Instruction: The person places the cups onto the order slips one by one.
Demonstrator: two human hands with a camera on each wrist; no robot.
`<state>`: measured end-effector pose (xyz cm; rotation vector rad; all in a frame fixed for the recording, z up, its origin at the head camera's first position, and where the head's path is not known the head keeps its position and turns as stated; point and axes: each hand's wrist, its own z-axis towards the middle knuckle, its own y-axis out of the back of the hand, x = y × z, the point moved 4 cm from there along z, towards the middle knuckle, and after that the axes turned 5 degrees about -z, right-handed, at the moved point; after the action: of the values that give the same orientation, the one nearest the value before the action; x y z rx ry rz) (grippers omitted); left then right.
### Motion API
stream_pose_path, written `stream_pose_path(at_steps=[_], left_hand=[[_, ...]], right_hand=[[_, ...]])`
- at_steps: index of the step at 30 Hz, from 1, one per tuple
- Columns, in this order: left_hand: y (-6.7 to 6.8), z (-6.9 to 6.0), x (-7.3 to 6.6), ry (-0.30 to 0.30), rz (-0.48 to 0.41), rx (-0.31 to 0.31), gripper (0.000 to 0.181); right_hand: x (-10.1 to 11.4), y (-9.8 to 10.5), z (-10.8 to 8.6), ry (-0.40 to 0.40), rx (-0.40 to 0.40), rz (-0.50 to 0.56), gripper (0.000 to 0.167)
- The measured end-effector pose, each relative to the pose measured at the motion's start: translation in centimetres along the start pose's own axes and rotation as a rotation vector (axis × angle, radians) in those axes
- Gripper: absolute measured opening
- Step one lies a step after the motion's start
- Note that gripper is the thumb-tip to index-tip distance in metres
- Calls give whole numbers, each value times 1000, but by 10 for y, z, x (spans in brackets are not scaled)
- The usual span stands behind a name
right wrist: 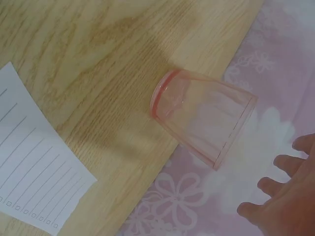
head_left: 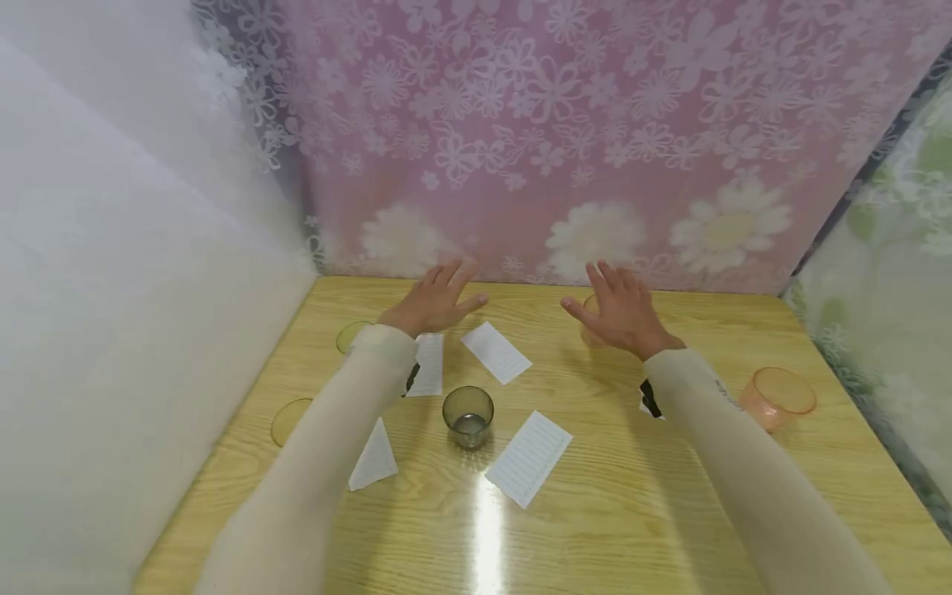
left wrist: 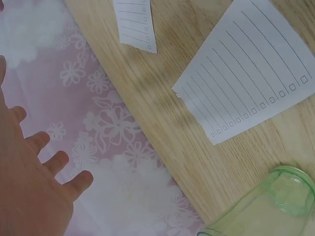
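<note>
Over the far part of the wooden table, my left hand (head_left: 435, 304) is held out with fingers spread and nothing in it. Opposite it my right hand (head_left: 619, 316) is likewise stretched out and holds nothing. A clear pink cup (right wrist: 197, 115) stands near the right hand, which partly covers it in the head view. Between my forearms is a dark grey see-through cup (head_left: 468, 417). A pale green cup (left wrist: 268, 206) shows below the left hand in the left wrist view. Lined paper slips lie about, including one (head_left: 497, 353) between the hands and one (head_left: 530, 459) beside the grey cup.
An orange-pink cup (head_left: 777, 401) stands at the right, partly behind my right sleeve. Yellowish cups (head_left: 288, 421) at the left are mostly hidden by my left sleeve. A pink floral curtain (head_left: 506, 149) hangs along the table's far edge, with pale cloth (head_left: 149, 248) at the left.
</note>
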<state>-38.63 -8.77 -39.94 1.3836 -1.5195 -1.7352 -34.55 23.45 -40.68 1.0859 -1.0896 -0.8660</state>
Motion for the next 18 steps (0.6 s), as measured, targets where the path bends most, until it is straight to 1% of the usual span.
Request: stream_pose_path(at_steps=[4, 11, 18], left_hand=[[-1, -5, -3, -32, 1, 16, 79], [6, -23, -15, -83, -51, 41, 82], [6, -30, -20, -99, -53, 74, 83]], right_hand=[[2, -1, -5, 10, -10, 4, 99], [8, -2, -12, 28, -25, 8, 97], [12, -3, -24, 49, -24, 26, 96]])
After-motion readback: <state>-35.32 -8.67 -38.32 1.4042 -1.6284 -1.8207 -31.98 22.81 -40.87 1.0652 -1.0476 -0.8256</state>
